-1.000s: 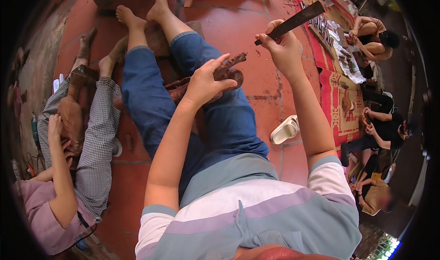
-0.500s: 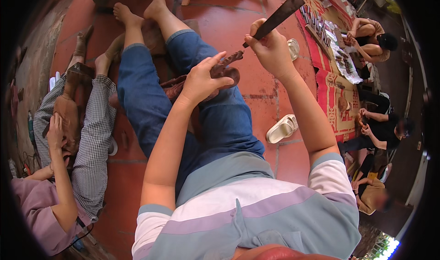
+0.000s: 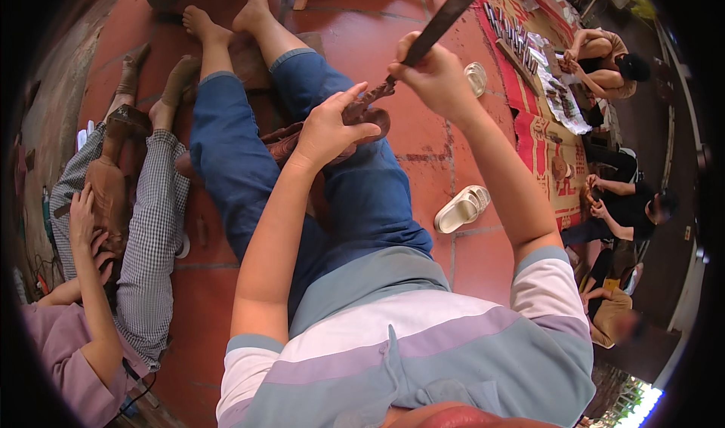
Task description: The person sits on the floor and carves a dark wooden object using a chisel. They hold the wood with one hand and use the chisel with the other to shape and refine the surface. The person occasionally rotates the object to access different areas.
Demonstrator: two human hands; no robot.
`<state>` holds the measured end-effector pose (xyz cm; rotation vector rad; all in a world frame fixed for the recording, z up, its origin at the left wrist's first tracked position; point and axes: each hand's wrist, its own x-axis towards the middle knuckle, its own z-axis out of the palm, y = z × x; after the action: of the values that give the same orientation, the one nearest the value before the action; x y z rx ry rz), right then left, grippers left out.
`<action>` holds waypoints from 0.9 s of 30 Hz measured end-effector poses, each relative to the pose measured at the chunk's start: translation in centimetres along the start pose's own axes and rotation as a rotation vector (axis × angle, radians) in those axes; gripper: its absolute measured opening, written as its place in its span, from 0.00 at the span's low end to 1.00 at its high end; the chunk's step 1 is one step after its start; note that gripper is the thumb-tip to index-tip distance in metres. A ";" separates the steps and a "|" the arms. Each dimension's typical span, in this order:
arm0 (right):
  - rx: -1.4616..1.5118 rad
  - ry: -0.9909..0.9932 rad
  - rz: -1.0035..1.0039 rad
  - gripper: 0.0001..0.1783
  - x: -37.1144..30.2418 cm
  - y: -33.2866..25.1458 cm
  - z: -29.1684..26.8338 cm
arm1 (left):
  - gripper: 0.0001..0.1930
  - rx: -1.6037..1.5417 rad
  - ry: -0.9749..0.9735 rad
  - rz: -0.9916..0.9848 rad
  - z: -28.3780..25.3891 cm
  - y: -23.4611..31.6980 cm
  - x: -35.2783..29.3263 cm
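Across my lap lies a dark reddish-brown wood carving (image 3: 376, 120), with a rounded end and a thin, twisted-looking part pointing away to the upper right. My left hand (image 3: 329, 131) grips it near that end, thumb on the near side and fingers over the far side. My right hand (image 3: 434, 79) is closed around the narrow part of a long, flat, dark file (image 3: 447, 19). The broad end of the file sticks up to the right. Its narrow tip meets the thin part of the carving, apparently touching. My left hand and forearm hide much of the carving.
A co-worker at the left holds a larger brown carving (image 3: 106, 190) between the legs. Pale sandals (image 3: 462, 209) lie on the red tile floor (image 3: 423, 160). To the right, a red-and-tan mat (image 3: 538, 145) bears rows of tools (image 3: 510, 37), with people seated beyond it.
My right hand and the file have moved left and slightly up, bringing the narrow tip onto the thin part of the carving. My left hand keeps its grip.
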<state>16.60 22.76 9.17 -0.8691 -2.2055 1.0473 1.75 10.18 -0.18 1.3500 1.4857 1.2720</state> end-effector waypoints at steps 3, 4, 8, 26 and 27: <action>0.020 -0.037 0.030 0.09 -0.5 -0.1 1.9 | 0.41 -0.001 0.008 0.008 -0.2 0.0 -0.1; 0.044 -0.032 0.038 0.10 -0.6 -0.2 2.3 | 0.41 0.006 0.004 0.010 -0.1 0.1 -0.1; -0.119 -0.059 0.004 0.09 0.1 -0.6 1.5 | 0.41 0.003 -0.006 -0.010 0.0 0.0 -0.2; -0.023 -0.052 -0.034 0.09 1.6 -0.5 -0.9 | 0.44 0.045 0.004 -0.009 -0.1 0.7 -0.2; -0.017 -0.121 0.064 0.09 1.2 -0.8 0.0 | 0.43 0.067 0.005 -0.035 -0.4 1.1 -0.2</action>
<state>15.56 23.24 10.02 -0.9115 -2.3030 1.1404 1.64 9.86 0.96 1.3585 1.5608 1.2139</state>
